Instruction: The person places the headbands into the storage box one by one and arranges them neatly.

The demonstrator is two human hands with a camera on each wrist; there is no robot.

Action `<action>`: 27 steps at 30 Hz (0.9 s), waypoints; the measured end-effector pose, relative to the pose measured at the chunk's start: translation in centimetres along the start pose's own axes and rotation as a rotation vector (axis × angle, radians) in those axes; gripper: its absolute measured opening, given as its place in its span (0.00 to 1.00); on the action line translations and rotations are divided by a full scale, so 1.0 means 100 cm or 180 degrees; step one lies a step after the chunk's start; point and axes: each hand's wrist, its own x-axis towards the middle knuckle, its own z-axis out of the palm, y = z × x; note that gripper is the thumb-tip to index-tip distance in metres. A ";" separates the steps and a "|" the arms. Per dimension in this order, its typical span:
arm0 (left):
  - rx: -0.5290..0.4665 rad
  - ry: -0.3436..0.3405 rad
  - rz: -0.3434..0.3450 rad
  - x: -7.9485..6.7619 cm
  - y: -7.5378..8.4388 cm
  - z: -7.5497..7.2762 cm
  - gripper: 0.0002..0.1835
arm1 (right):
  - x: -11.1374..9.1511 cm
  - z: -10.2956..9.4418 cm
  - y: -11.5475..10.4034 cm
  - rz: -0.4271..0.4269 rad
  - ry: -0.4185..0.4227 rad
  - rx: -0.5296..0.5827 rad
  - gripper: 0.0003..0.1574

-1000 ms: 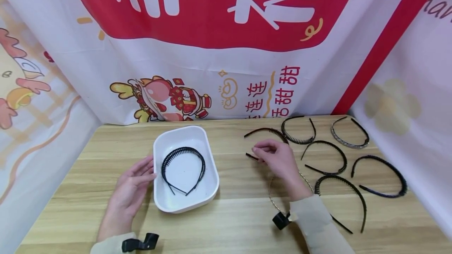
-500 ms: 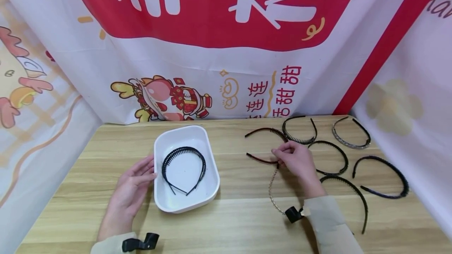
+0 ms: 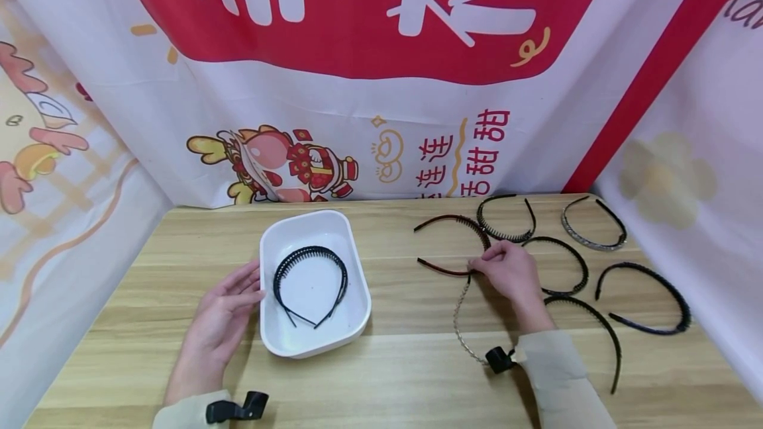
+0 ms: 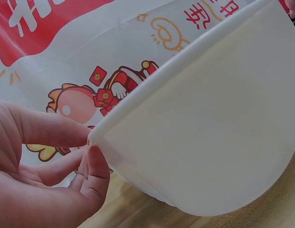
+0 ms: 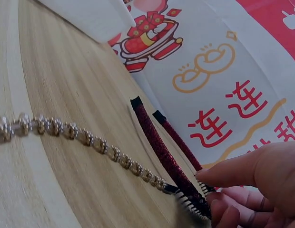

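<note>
Bright, even light fills my head view, laying soft shadows on the table [image 3: 393, 379] beside my left hand [image 3: 223, 316] and beneath my right hand [image 3: 511, 275]; the printed cloth [image 3: 369, 101] looks stretched toward the edges. My left wrist view is duller, the white box [image 4: 200, 123] shaded grey. The right is dim, the beaded headband [image 5: 101, 145] soft, the dark red headband [image 5: 162, 153] smeared near my fingertips.
</note>
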 end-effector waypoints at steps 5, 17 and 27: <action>0.0039 -0.0007 -0.0003 0.001 0.000 -0.001 0.28 | 0.000 -0.001 0.001 -0.0029 -0.0083 -0.0097 0.24; 0.0080 -0.0014 -0.0002 0.000 0.000 0.001 0.34 | 0.000 0.005 0.002 -0.0003 -0.0097 0.0116 0.22; 0.0111 0.0021 -0.0047 0.000 0.001 0.002 0.33 | 0.004 0.008 0.005 0.0172 -0.0031 0.0340 0.18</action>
